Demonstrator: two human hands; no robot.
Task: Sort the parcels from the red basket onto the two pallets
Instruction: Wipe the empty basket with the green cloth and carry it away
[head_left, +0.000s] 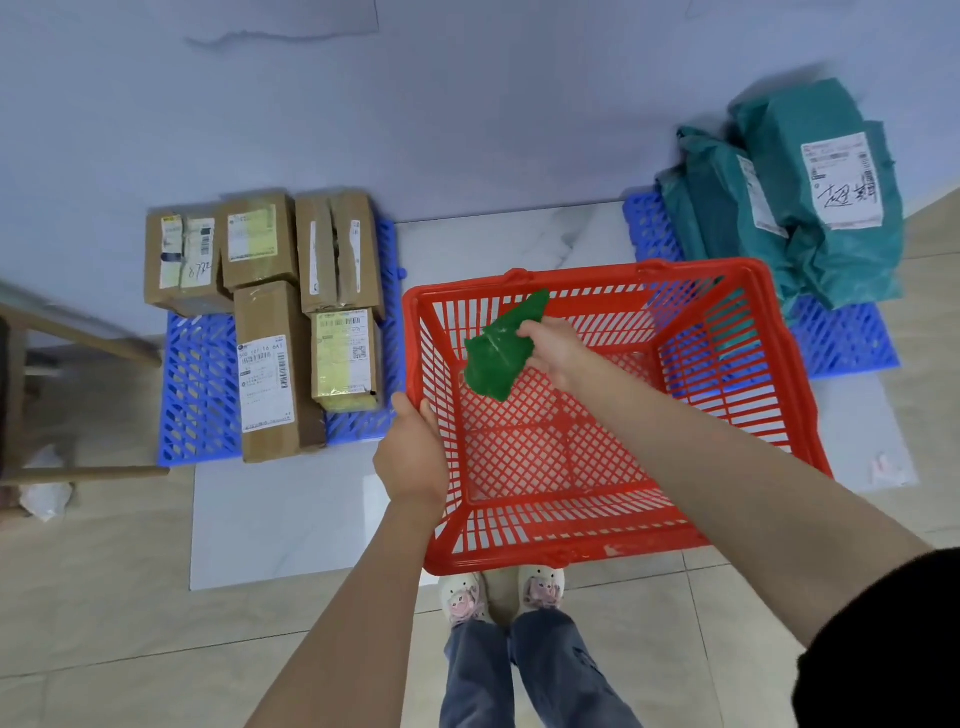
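Note:
The red basket stands on the floor in front of me, and its mesh bottom shows bare. My right hand reaches into it and pinches a small green plastic parcel, lifted above the basket's bottom. My left hand grips the basket's left rim. The left blue pallet carries several brown cardboard boxes. The right blue pallet holds teal soft-bag parcels with white labels.
A wooden chair or stool frame stands at the far left beside the left pallet. White floor panels lie under the pallets and the basket. My feet are just behind the basket. A pale wall rises behind the pallets.

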